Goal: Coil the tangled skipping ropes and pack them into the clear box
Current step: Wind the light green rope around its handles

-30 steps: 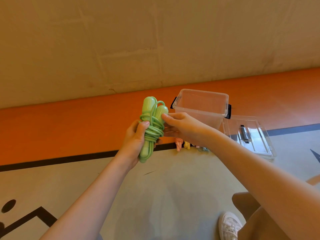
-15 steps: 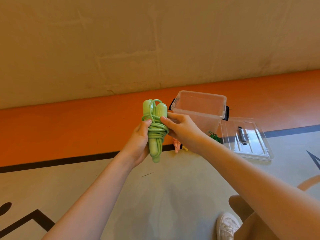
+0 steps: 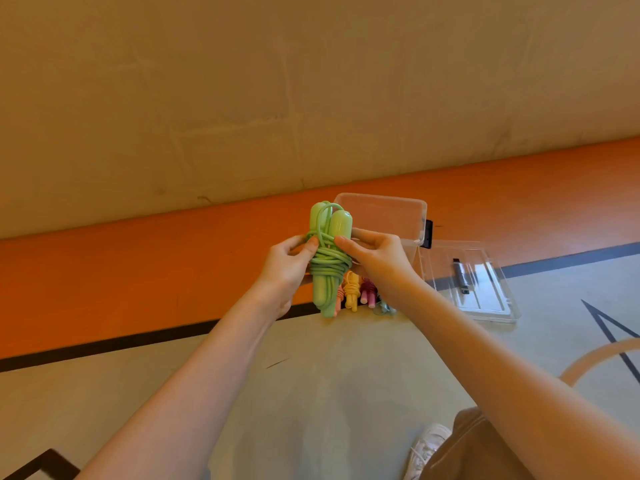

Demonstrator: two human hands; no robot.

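Note:
A light green skipping rope (image 3: 329, 261) is bundled upright, its cord wound round the two handles. My left hand (image 3: 289, 268) grips the bundle from the left, thumb on the coils. My right hand (image 3: 375, 261) holds it from the right, thumb pressing the wound cord. Behind the bundle stands the clear box (image 3: 388, 211), open, on the floor. Below my hands lie other coiled ropes: a yellow one (image 3: 351, 292), a pink one (image 3: 367, 294) and a pale blue-green one (image 3: 382, 308), partly hidden by my right wrist.
The box's clear lid (image 3: 485, 296) lies flat to the right of the box, with black latches. The floor has an orange band (image 3: 138, 271) and black lines before a beige wall. My white shoe (image 3: 427, 448) and knee show at bottom right.
The green bundle has come lower and more central in front of the box. My right hand has moved from the cord's end to hold the bundle's right side. More coiled ropes now show below.

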